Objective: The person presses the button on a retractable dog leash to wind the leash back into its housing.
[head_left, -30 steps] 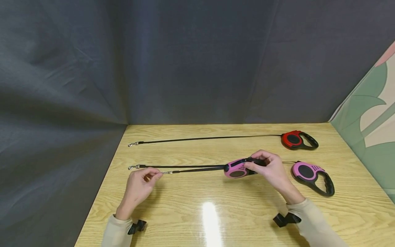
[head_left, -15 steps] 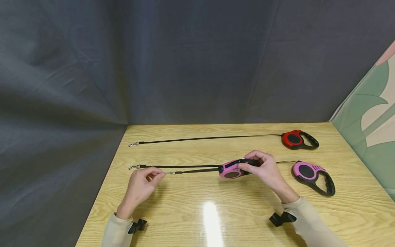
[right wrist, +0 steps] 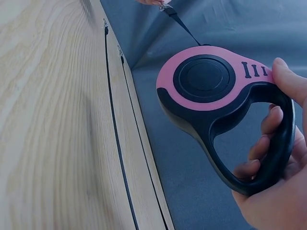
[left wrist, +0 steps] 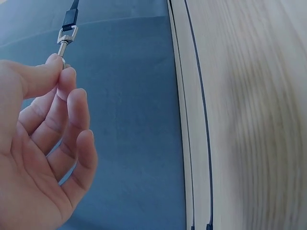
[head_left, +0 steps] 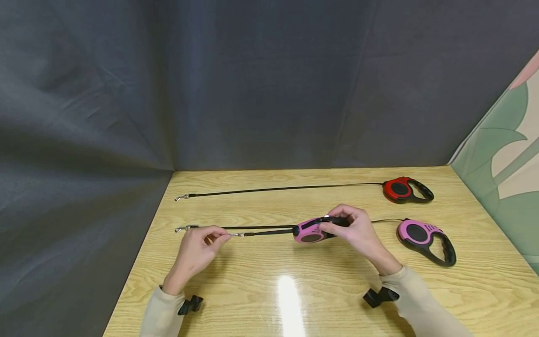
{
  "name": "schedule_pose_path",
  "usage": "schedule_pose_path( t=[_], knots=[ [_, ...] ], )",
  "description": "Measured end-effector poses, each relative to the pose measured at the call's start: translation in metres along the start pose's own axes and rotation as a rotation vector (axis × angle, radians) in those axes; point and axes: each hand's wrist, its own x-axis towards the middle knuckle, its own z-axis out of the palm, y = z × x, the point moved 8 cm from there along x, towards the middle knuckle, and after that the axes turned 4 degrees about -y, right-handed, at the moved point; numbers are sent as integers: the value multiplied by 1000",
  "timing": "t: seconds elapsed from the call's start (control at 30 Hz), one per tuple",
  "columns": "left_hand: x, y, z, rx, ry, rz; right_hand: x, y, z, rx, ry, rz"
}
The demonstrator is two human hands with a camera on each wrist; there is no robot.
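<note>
While left hand [head_left: 198,248] pinches clip [left wrist: 64,40] | right hand [head_left: 358,231] grips pink leash [right wrist: 211,91] handle

right hand [head_left: 358,229] grips pink leash [head_left: 309,230] | left hand [head_left: 198,248] pinches its clip [head_left: 240,234] | wooden table [head_left: 294,290]

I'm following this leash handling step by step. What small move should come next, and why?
Probably bring the pink leash housing further toward the clip: the right hand grips its handle, the left hand pinches the clip, and only a short strap spans between them.
</note>
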Motion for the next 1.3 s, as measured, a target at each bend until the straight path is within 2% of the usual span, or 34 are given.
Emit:
schedule_pose_path(
  t=[0.37, 0.63, 0.87, 1.03, 1.3],
  knots=[
    [5, 6, 3, 1, -28, 15, 3, -3, 6, 39, -11, -19],
    [8, 8, 8, 7, -56, -6, 5, -3, 12, 74, -22, -32],
    [10, 13, 12, -11, -78, -10, 5, -5, 16, 62, -34, -15],
    [11, 17, 15, -16, -83, 11, 6, -6, 21, 60, -48, -24],
    [11, 22, 20, -28, -103, 8, 7, -7, 28, 53, -66, -39]
  ],
)
